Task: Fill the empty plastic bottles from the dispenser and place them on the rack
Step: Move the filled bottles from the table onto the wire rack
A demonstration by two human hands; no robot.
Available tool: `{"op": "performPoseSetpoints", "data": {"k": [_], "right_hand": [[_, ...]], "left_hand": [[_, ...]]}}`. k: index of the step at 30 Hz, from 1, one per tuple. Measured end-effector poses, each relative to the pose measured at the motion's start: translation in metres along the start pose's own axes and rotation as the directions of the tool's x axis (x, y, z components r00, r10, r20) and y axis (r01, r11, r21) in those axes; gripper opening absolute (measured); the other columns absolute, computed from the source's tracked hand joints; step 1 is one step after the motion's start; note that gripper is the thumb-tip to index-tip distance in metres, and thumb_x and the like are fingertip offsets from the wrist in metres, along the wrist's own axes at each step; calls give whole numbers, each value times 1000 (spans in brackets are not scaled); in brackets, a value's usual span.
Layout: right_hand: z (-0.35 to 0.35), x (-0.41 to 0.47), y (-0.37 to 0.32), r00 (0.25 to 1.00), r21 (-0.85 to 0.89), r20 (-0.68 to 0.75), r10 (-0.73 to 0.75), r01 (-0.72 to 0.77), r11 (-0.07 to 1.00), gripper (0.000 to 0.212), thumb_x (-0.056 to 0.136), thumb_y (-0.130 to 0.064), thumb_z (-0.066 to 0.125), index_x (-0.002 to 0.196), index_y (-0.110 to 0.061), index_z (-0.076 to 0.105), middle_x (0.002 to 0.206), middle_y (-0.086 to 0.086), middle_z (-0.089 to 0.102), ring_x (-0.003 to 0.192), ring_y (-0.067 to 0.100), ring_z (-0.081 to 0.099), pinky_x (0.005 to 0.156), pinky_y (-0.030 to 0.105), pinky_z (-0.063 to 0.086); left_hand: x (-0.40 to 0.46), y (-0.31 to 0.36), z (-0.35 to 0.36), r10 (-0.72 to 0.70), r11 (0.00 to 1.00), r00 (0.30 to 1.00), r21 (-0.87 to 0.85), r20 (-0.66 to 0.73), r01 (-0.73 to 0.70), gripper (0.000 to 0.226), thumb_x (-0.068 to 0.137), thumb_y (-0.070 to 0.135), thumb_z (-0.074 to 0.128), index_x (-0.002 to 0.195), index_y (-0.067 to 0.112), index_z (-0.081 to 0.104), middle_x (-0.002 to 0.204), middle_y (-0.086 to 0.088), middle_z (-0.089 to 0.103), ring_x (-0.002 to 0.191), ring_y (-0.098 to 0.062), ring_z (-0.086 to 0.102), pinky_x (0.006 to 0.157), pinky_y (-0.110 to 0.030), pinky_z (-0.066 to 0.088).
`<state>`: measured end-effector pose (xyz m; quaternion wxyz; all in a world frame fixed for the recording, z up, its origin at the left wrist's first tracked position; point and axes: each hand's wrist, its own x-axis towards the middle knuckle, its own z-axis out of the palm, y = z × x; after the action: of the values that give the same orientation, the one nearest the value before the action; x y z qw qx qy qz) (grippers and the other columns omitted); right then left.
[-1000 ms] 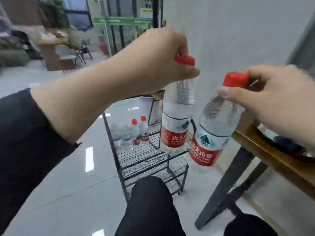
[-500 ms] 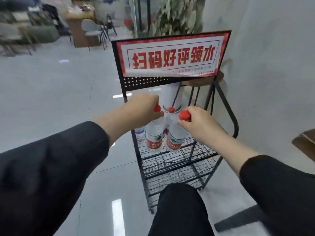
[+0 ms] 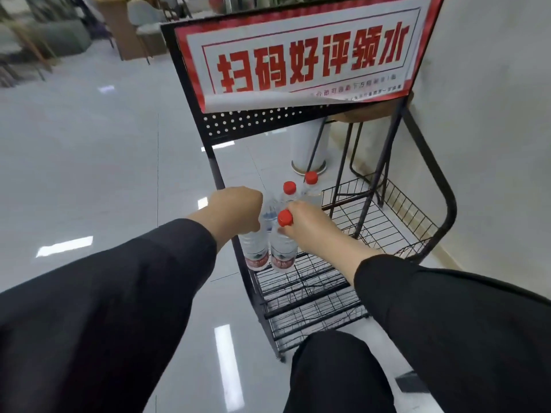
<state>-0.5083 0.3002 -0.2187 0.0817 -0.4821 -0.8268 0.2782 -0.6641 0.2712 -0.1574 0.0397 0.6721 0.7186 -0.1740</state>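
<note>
We lower two bottles onto the rack (image 3: 343,281), left hand (image 3: 238,208) gripping one (image 3: 255,248), right hand (image 3: 307,222) pinching the other (image 3: 283,248); next, release

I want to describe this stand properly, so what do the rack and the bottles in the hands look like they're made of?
Rack: looks like black painted metal, judging by its thin wire grid shelves, tube frame and perforated back panel. Bottles, one in the left hand and one in the right hand: clear, glossy plastic, see-through, with red screw caps and red labels.

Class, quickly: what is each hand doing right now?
Left hand: closed on the left bottle.
Right hand: closed on the right bottle, near its red cap.
</note>
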Motion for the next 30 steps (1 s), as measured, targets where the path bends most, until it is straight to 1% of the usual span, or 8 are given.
{"op": "performPoseSetpoints", "data": {"k": [3,6,8,10,14,20,26,30], "right_hand": [[9,10,0,1000,-4,3,-21,21,1000,18,94,-22,69,103,-11,59,102,9,65,91,30,62,71,33,42],[15,14,5,999,-13,19,-34,34,999,26,95,-16,67,117,-10,57,103,8,61,92,28,59,72,32,38],[21,16,9,998,-40,49,-27,29,999,18,95,-12,64,111,-14,56,96,4,58,88,26,57,71,32,38],[26,19,11,999,-51,52,-17,19,998,14,96,-13,62,100,-19,50,94,3,56,86,26,57,70,32,39],[23,28,6,999,-67,43,-18,20,998,12,97,-17,61,102,-17,50,86,-1,50,82,25,53,61,31,35],[24,38,3,999,-130,51,-7,13,991,26,97,-21,65,118,-10,56,101,8,60,99,31,62,74,34,42],[25,43,5,1000,-125,11,-6,7,992,29,96,-30,65,118,-14,55,99,-1,50,94,26,57,79,38,48],[26,43,5,1000,-148,16,5,-3,989,30,95,-35,67,113,-16,54,99,0,54,96,28,60,82,44,53]], "left_hand": [[12,0,11,-5,1000,1000,8,8,5,16,92,19,65,104,11,60,81,-2,56,77,-23,59,63,-34,45],[21,1,22,11,996,1000,91,1,-11,14,95,18,62,109,16,60,84,1,54,81,-24,53,91,-43,45],[24,0,32,18,983,1000,183,-25,-14,15,97,20,62,111,17,59,88,1,55,75,-22,48,106,-47,36],[27,0,42,18,971,998,238,-66,-2,13,97,20,62,109,16,58,80,1,52,61,-18,39,110,-49,31],[28,2,48,17,970,990,242,-139,17,8,96,20,63,101,17,59,87,1,58,65,-20,44,113,-53,26],[27,-2,49,71,973,979,231,-189,-26,7,98,19,59,99,18,52,83,2,59,79,-23,48,113,-48,27],[27,-8,49,80,964,985,265,-154,-37,15,98,18,56,112,19,61,91,2,60,85,-23,49,111,-45,29],[27,-9,52,98,965,981,257,-166,-53,22,100,21,53,120,19,62,105,0,66,106,-25,59,109,-45,30]]}}
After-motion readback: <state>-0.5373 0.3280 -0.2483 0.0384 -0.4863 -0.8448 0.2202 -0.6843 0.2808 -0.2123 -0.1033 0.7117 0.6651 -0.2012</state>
